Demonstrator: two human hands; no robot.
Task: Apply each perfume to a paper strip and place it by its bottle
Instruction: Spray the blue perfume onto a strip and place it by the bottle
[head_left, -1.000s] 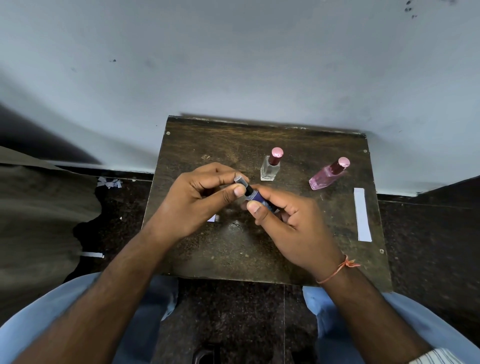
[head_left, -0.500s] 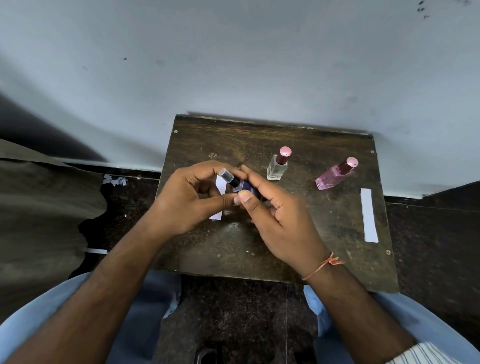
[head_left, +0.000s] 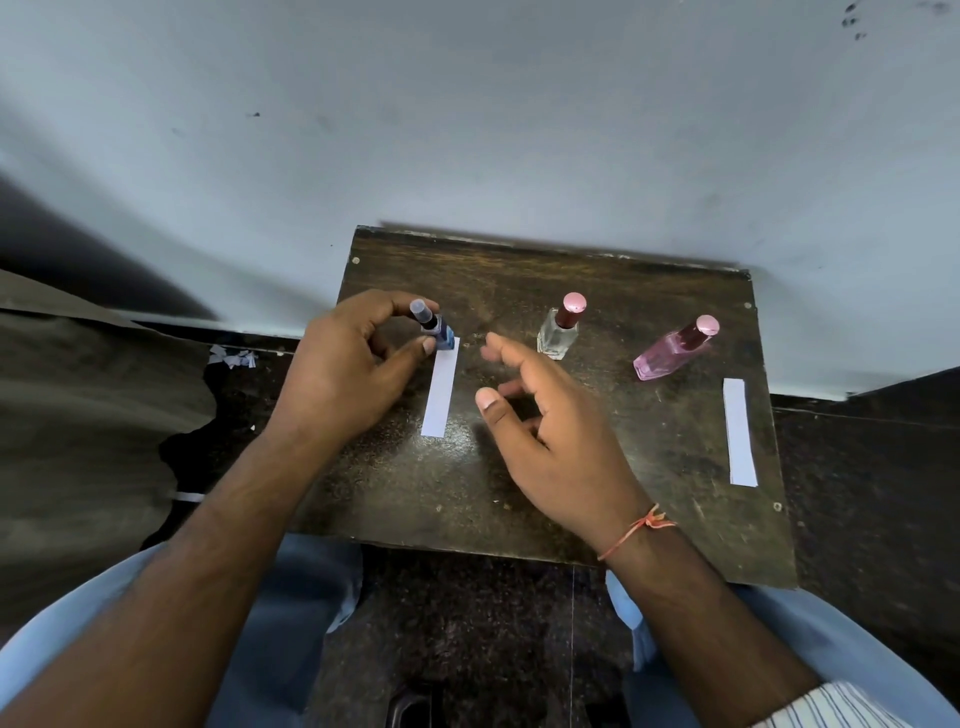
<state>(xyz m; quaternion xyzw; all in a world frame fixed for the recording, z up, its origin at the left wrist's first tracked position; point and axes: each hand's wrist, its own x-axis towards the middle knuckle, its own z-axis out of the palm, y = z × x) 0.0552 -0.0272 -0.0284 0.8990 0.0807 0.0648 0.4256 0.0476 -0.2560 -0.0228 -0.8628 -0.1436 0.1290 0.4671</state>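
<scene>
Change: since half a second ago our two hands have parted; the blue bottle (head_left: 439, 332), then held between both above the table (head_left: 519, 467), now stands at about 10 o'clock on it, and the strip that was half hidden behind our fingers lies in full view.
Left hand: our left hand (head_left: 353, 364) pinches the blue bottle, thumb on its body and forefinger curled over its cap, we judge to steady it upright as it is set down.
Right hand: our right hand (head_left: 545, 431) hovers near the table's centre with fingers loose and spread, holding nothing; its fingertips are blurred, so it is likely on the move, and we cannot tell where to.
Near strip: this white paper strip (head_left: 440, 394) lies flat with its far end touching the blue bottle's base, running toward 6 o'clock, which pairs it with that scent.
Clear bottle: the clear bottle (head_left: 560, 332) stands capped at about 12 o'clock; no strip lies by it.
Pink bottle: the pink bottle (head_left: 670, 351) stands capped at about 2 o'clock, looking tilted in this wide view.
Far strip: a second strip (head_left: 740, 431) lies near the pink bottle, at 3 o'clock by the table's edge, apart from the glass, presumably as its marker.
Progress: we judge two of three scents done, the clear bottle left.
Risk: narrow bottles tip easily, so the left hand should let go gently.
</scene>
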